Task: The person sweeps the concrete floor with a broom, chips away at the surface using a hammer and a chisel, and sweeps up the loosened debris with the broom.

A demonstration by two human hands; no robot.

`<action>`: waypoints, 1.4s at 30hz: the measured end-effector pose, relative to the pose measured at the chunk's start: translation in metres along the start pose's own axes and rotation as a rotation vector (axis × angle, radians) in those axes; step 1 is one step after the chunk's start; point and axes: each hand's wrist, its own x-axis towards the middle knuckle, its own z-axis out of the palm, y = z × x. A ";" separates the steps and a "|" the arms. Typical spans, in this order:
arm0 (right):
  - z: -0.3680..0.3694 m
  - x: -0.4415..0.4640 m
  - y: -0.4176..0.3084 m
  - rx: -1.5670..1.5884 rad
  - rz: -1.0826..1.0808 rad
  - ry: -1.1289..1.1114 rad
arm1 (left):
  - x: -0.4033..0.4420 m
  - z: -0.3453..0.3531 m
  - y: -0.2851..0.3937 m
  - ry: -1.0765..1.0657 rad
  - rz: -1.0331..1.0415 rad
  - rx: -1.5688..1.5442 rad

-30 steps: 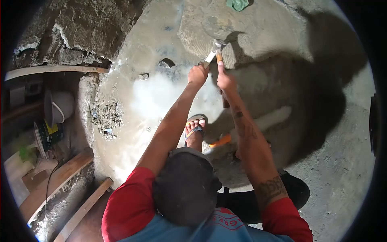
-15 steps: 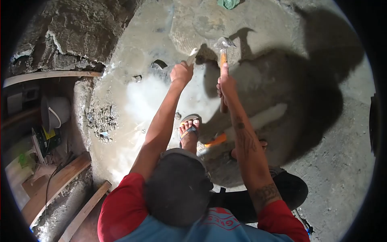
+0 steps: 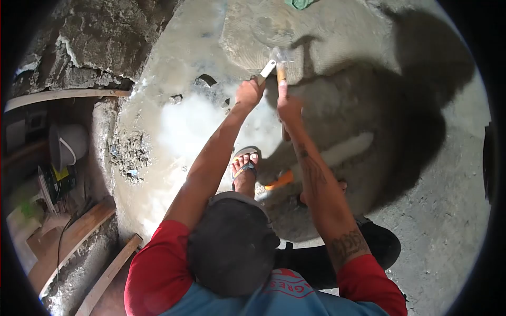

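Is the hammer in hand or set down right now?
In hand: the right hand is wrapped around the handle of the hammer, thumb lying along it toward the blurred head.

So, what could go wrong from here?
The hammer might glance off the pale tool and hit the left hand, whose bare fingers grip it close by. Any chips knocked loose could also fly toward the uncovered toes.
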 end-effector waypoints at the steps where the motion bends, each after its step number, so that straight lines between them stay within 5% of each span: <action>1: 0.002 0.003 -0.002 -0.096 0.116 -0.062 | 0.001 0.001 0.000 -0.015 -0.016 0.027; 5: -0.008 0.007 -0.023 -0.029 0.409 -0.213 | -0.001 0.001 -0.004 -0.056 0.002 0.028; 9: 0.002 -0.011 -0.010 -0.075 0.262 -0.099 | -0.004 0.001 -0.002 -0.066 -0.028 0.008; 10: 0.003 -0.002 -0.013 -0.043 0.553 -0.228 | -0.002 -0.001 -0.002 -0.055 -0.027 0.016; 13: -0.009 0.015 -0.029 0.142 0.610 -0.196 | -0.001 0.003 -0.006 -0.047 -0.032 0.023; 15: 0.006 0.020 0.008 0.177 0.069 -0.194 | 0.005 0.005 -0.008 -0.043 -0.035 0.021; 17: 0.010 -0.001 0.012 0.098 0.195 -0.040 | -0.001 0.008 -0.010 -0.012 -0.025 -0.037; 18: 0.000 -0.005 -0.010 0.144 0.469 -0.224 | -0.002 0.006 -0.007 -0.009 -0.025 -0.042; 21: -0.008 0.020 -0.029 -0.020 0.598 -0.324 | 0.002 0.000 -0.006 0.002 -0.025 -0.036; 27: -0.034 0.012 -0.062 0.244 0.587 -0.248 | 0.020 -0.020 -0.005 0.008 -0.024 -0.338; 33: -0.031 0.018 -0.066 0.151 0.505 -0.257 | 0.008 0.009 -0.009 0.010 -0.003 -0.201; 39: 0.001 -0.004 0.003 -0.010 -0.022 -0.043 | -0.005 0.003 0.011 -0.062 0.051 0.171; 41: -0.005 -0.012 -0.001 0.083 0.637 -0.301 | -0.008 0.015 0.009 -0.072 0.064 0.200; 42: -0.008 -0.018 -0.004 0.082 0.633 -0.303 | -0.012 0.010 0.011 -0.056 0.082 0.167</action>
